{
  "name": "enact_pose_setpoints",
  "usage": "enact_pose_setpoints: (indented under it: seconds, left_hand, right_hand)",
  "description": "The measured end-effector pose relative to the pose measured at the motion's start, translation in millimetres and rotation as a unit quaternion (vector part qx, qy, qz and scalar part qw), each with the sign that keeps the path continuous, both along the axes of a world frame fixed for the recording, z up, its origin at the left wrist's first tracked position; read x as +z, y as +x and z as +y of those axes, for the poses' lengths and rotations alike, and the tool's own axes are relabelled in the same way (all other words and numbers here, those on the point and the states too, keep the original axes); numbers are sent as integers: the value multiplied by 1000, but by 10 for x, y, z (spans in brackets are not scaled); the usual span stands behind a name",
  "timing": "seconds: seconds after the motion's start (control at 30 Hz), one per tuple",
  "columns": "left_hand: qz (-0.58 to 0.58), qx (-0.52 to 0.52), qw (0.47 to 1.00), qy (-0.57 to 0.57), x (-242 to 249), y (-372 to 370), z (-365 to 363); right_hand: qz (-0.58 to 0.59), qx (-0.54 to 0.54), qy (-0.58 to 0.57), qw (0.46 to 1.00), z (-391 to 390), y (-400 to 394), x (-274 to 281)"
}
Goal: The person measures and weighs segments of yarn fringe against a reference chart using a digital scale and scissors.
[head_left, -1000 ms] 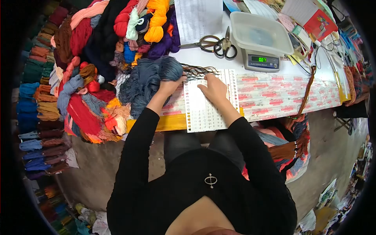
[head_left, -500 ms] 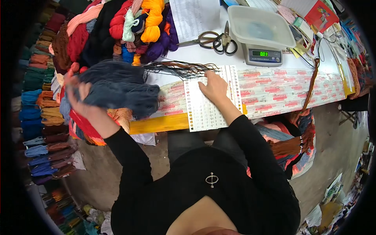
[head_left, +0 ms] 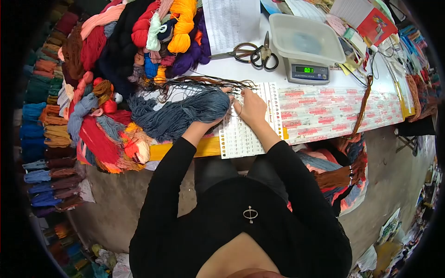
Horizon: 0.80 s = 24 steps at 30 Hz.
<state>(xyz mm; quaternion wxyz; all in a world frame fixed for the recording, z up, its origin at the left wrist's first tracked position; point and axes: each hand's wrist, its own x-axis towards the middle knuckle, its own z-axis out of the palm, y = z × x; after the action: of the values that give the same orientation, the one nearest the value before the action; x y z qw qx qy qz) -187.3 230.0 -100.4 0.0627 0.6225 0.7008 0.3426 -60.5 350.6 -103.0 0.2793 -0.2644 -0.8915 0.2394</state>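
A slate-blue yarn hank [head_left: 185, 111] lies over the table's front left part. Under its right end, my left hand [head_left: 211, 125] holds it, the palm largely covered by the yarn. Close beside it, my right hand [head_left: 251, 107] is over a white card with punched holes [head_left: 245, 136], fingers bent together at a thin dark strand near the hank's end. Dark and brown threads [head_left: 204, 82] stretch behind the hank to the card's upper edge.
Behind stand scissors [head_left: 265, 56] and a digital scale [head_left: 309, 72] bearing a clear plastic tray [head_left: 306, 39]. Colourful yarn hanks [head_left: 183, 28] are heaped at the left. A printed sheet [head_left: 232, 21] lies at the back. A brown yarn braid [head_left: 364, 109] hangs over the right side.
My left hand has come rightward from the far left to the hank's right end beside my right hand. The hank has shifted right and turned. The scale reading went from 0.03 to 0.01.
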Motion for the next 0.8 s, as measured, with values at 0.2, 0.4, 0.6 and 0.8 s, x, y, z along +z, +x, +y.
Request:
enact_pose_setpoints:
  seconds: [0.2, 0.4, 0.6, 0.8]
  left_hand:
    - [-140, -3, 990, -6, 110, 43, 72]
    - [-175, -15, 984, -36, -337, -80, 103]
    - [213, 183, 957, -70, 407, -264, -35]
    - [225, 364, 900, -86, 634, -1609, -784]
  right_hand:
    - [35, -8, 19, 999, -1, -17, -57]
    - [-16, -9, -40, 999, -17, -12, -2]
    - [2, -7, -26, 1000, -11, -7, -38]
    - [-7, -12, -21, 1000, -26, -7, -3]
